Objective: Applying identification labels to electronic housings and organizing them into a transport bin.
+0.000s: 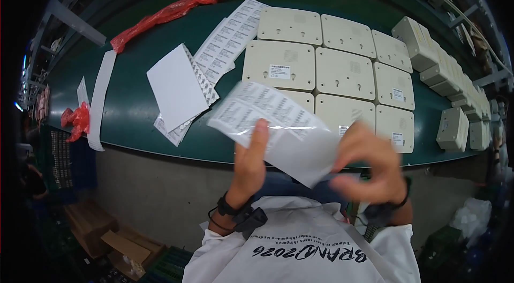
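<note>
A dark green counter (128,106) curves across the view above a grey floor, with cardboard boxes (115,243) and dark crates at seven o'clock and shelving at the rim. At the centre, a person in a white top holds up a white sheet of small printed labels (278,127) with a glossy backing, above the counter's near edge. The left hand (250,168), at six o'clock from the sheet's middle, pinches its lower edge with the thumb pressed flat on the face; the fingers behind are hidden. The right hand (369,168), blurred, has its fingers closed on the sheet's lower right corner at four o'clock. Beyond the sheet, from twelve to three o'clock, cream plastic flat housings (342,71) lie in rows touching one another, some bearing a small white sticker. More label sheets (227,42) fan out at eleven o'clock, beside a blank white sheet (176,90) lying over others. Red crumpled plastic film (171,12) stretches along the far side at ten o'clock, another red scrap (77,119) at nine. Grey boxy units (452,77) line up at two o'clock.
</note>
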